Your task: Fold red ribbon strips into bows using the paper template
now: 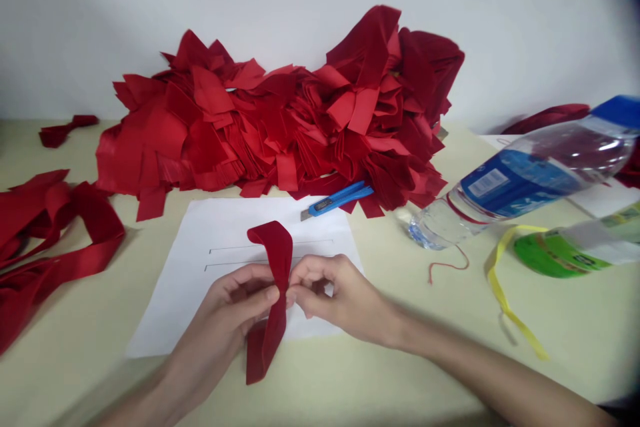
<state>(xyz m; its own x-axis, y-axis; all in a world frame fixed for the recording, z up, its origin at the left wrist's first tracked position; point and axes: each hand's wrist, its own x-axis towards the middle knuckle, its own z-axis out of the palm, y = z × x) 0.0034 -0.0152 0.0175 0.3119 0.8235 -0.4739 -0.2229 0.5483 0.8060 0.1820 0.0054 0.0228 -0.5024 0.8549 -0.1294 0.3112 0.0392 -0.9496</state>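
A strip of dark red velvet ribbon (280,253) is held upright over a white sheet of paper (175,300), gathered narrow at its middle. My left hand (235,307) pinches that narrow middle between thumb and fingers, and the ribbon's lower end hangs below. Close against the right side of the same spot, my right hand (330,297) has thumb and forefinger pressed together. What lies between those right fingertips is too small to make out. Printed lines on the paper are partly covered by both hands. Just beyond the ribbon lies a blue box cutter (337,200), its blade end over the paper.
A large heap of red ribbon pieces (280,120) lines the wall. Longer red strips (95,247) lie at left, with a small tied bow (67,130) behind. On the right are a water bottle (520,177), a green-labelled container (560,253), red thread (450,267) and yellow ribbon (510,310).
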